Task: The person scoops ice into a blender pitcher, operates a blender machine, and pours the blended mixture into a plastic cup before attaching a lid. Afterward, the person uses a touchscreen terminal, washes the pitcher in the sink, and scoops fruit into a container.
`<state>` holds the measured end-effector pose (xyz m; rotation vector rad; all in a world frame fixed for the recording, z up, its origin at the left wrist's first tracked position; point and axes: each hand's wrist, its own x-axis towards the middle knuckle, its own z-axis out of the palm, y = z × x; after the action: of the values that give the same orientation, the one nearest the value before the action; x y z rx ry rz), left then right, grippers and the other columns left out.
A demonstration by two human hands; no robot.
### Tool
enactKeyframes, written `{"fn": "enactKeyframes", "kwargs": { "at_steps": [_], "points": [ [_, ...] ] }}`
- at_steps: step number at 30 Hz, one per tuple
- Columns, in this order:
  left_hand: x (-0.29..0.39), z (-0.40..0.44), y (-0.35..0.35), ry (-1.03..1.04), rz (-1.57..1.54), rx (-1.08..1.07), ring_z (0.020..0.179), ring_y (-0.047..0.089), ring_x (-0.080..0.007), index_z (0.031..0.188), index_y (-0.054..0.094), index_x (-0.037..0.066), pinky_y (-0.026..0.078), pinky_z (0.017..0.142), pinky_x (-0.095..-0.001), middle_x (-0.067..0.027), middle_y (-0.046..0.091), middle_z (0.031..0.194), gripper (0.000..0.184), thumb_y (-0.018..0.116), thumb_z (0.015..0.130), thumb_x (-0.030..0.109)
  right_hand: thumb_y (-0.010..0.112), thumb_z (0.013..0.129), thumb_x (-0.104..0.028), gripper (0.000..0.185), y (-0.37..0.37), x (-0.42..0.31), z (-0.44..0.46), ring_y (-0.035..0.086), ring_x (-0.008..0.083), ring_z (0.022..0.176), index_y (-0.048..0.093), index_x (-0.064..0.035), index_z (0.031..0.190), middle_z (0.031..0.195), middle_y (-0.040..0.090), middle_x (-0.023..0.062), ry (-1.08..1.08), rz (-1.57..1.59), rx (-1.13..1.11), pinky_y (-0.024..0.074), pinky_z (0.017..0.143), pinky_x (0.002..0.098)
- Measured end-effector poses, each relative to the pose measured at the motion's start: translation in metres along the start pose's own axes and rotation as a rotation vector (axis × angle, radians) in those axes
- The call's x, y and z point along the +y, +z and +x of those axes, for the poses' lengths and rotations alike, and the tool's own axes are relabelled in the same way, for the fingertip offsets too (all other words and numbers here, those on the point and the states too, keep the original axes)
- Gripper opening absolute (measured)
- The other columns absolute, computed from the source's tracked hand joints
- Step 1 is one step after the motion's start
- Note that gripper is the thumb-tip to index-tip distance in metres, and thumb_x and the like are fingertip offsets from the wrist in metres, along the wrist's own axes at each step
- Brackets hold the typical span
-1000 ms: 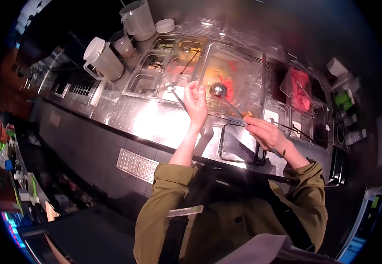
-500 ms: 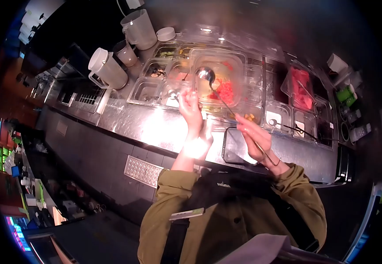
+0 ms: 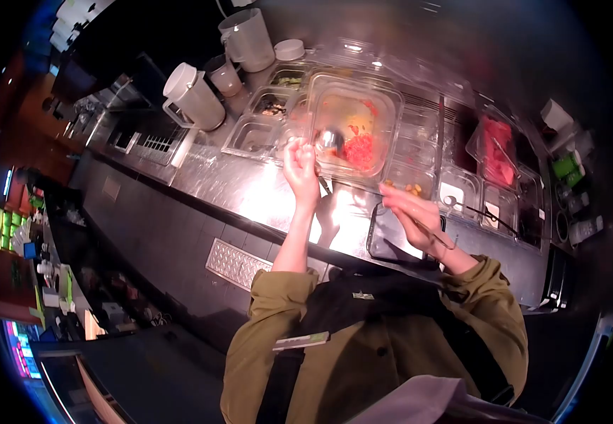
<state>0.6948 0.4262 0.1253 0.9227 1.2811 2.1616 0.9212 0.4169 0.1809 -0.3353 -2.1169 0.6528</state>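
My left hand (image 3: 301,171) is at the near left corner of a clear plastic container (image 3: 395,106), its fingers curled against the side and appearing to grip it. Inside the container are red chopped pieces (image 3: 359,151) gathered at the near side, with yellowish liquid and red bits around them. A ladle's metal bowl (image 3: 331,140) sits in the container, left of the red pieces. My right hand (image 3: 414,215) is closed around the ladle's thin handle, whose hooked end shows by the wrist. The handle between hand and bowl is hard to make out.
Under and around the container are food pans (image 3: 253,136). A dark tray-like object (image 3: 384,240) lies below my right hand. Clear pitchers (image 3: 197,99) stand at the left back. Right are a container of red food (image 3: 497,152) and a spoon (image 3: 486,210) across pans.
The view has shifted, moving the counter rightward. The ladle bowl has come nearer to me inside the container. The container has shifted left relative to the pans, along with my left hand.
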Motion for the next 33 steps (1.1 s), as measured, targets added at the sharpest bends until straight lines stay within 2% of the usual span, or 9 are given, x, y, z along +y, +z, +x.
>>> {"fn": "enactKeyframes", "kwargs": {
  "at_steps": [3, 7, 12, 15, 18, 22, 25, 31, 33],
  "points": [
    [0.002, 0.007, -0.016, 0.048, 0.050, -0.002, 0.050, 0.034, -0.0004, 0.103, 0.049, 0.004, 0.027, 0.042, -0.0159, 0.0054, 0.043, 0.066, 0.018, 0.052, 0.087, 0.012, 0.055, 0.074, 0.009, 0.017, -0.007, 0.003, -0.002, 0.060, 0.0300, 0.095, 0.058, 0.0073, 0.090, 0.104, 0.059, 0.0211, -0.098, -0.028, -0.162, 0.0486, 0.081, 0.0317],
    [0.018, 0.007, -0.022, 0.022, 0.028, -0.057, 0.049, 0.033, 0.0004, 0.103, 0.049, 0.004, 0.025, 0.042, -0.0156, 0.0053, 0.045, 0.067, 0.019, 0.053, 0.086, 0.010, 0.056, 0.074, 0.005, 0.020, -0.006, 0.021, 0.011, 0.058, 0.0338, 0.096, 0.059, 0.0053, 0.093, 0.105, 0.057, 0.0216, -0.372, -0.216, -0.176, 0.0497, 0.080, 0.0355],
    [0.015, 0.006, -0.034, 0.086, 0.061, -0.052, 0.049, 0.033, 0.0005, 0.104, 0.048, 0.003, 0.025, 0.042, -0.0153, 0.0045, 0.047, 0.070, 0.019, 0.052, 0.087, 0.010, 0.055, 0.074, -0.001, 0.026, -0.002, 0.041, 0.013, 0.056, 0.0335, 0.101, 0.056, 0.0057, 0.099, 0.109, 0.056, 0.0209, -0.421, -0.242, -0.237, 0.0492, 0.081, 0.0357],
    [0.016, 0.010, -0.040, 0.085, 0.127, -0.010, 0.054, 0.036, -0.0001, 0.104, 0.049, 0.002, 0.028, 0.047, -0.0147, 0.0042, 0.048, 0.072, 0.019, 0.052, 0.086, 0.009, 0.055, 0.073, -0.002, 0.028, 0.006, 0.052, 0.013, 0.055, 0.0325, 0.102, 0.056, 0.0046, 0.101, 0.111, 0.054, 0.0213, -0.417, -0.290, -0.257, 0.0494, 0.081, 0.0344],
    [0.024, 0.012, -0.042, 0.110, 0.152, -0.033, 0.081, 0.052, -0.0090, 0.102, 0.049, -0.003, 0.043, 0.070, -0.0220, -0.0050, 0.055, 0.091, 0.019, 0.052, 0.086, 0.006, 0.054, 0.071, -0.004, 0.025, -0.006, 0.043, 0.035, 0.055, 0.0309, 0.102, 0.057, 0.0055, 0.094, 0.108, 0.055, 0.0210, -0.525, -0.412, -0.358, 0.0518, 0.073, 0.0315],
    [0.042, 0.019, -0.038, 0.161, 0.335, -0.141, 0.080, 0.053, -0.0090, 0.102, 0.050, -0.004, 0.043, 0.070, -0.0224, -0.0065, 0.056, 0.089, 0.020, 0.052, 0.085, 0.006, 0.053, 0.068, -0.006, 0.017, -0.014, 0.034, 0.060, 0.057, 0.0292, 0.093, 0.053, 0.0059, 0.080, 0.098, 0.056, 0.0195, -0.628, -0.680, -0.678, 0.0520, 0.058, 0.0286],
    [0.034, 0.027, -0.040, 0.174, 0.403, -0.160, 0.078, 0.053, -0.0092, 0.102, 0.050, -0.004, 0.043, 0.069, -0.0223, -0.0064, 0.057, 0.087, 0.020, 0.052, 0.085, 0.005, 0.053, 0.067, -0.008, 0.019, -0.010, 0.032, 0.070, 0.057, 0.0286, 0.092, 0.054, 0.0050, 0.081, 0.101, 0.055, 0.0208, -0.588, -0.720, -0.882, 0.0522, 0.057, 0.0310],
    [0.018, 0.016, -0.043, 0.182, 0.265, -0.047, 0.085, 0.053, -0.0112, 0.108, 0.048, -0.005, 0.044, 0.074, -0.0224, -0.0097, 0.056, 0.095, 0.025, 0.051, 0.085, 0.005, 0.058, 0.074, -0.003, 0.018, 0.003, 0.028, 0.053, 0.062, 0.0285, 0.086, 0.059, 0.0021, 0.092, 0.097, 0.061, 0.0181, -0.268, -0.136, -0.327, 0.0546, 0.065, 0.0354],
    [0.019, 0.011, -0.044, 0.087, 0.203, -0.034, 0.088, 0.053, -0.0125, 0.109, 0.047, -0.005, 0.043, 0.076, -0.0232, -0.0105, 0.054, 0.098, 0.026, 0.051, 0.086, 0.006, 0.058, 0.076, -0.004, 0.025, -0.004, 0.017, 0.043, 0.062, 0.0295, 0.088, 0.058, 0.0012, 0.100, 0.097, 0.062, 0.0169, -0.262, -0.145, -0.274, 0.0536, 0.071, 0.0356]
  ]
}}
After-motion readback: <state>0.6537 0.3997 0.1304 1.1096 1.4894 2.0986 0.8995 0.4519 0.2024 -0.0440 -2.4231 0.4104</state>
